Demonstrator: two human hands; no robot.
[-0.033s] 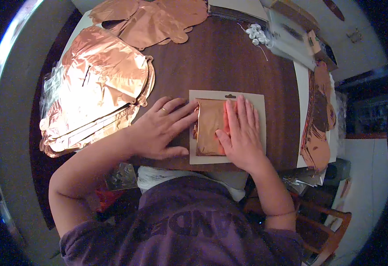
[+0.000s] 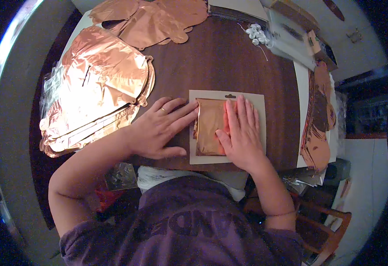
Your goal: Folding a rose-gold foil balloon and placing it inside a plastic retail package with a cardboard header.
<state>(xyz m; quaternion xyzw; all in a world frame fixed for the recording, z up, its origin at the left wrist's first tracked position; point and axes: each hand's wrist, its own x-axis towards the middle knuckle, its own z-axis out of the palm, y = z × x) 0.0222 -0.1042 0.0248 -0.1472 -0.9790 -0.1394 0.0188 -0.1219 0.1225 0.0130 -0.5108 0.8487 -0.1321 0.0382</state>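
Observation:
A folded copper-coloured foil balloon (image 2: 210, 133) lies as a neat square on a pale backing card (image 2: 227, 160) with a hanging slot at its far edge. My right hand (image 2: 245, 135) rests flat on the right part of the foil and card, fingers stretched out and pointing away from me. From the left, my left hand (image 2: 160, 128) touches the foil's left edge with its fingertips. Its fingers are extended, the thumb is spread apart, and one finger wears a ring. Neither hand grasps anything.
Flat foil balloons (image 2: 101, 75) lie in a shiny pile at the left, with more foil sheets (image 2: 158, 22) at the far side. White ribbon coils (image 2: 257, 33) sit at the far right of the dark wooden table (image 2: 220, 57). Further foil pieces (image 2: 315, 146) lie along the right edge.
My left thumb has shifted very slightly to the left, and the left fingers have moved a little at the foil's edge. The right hand and the card stay in place.

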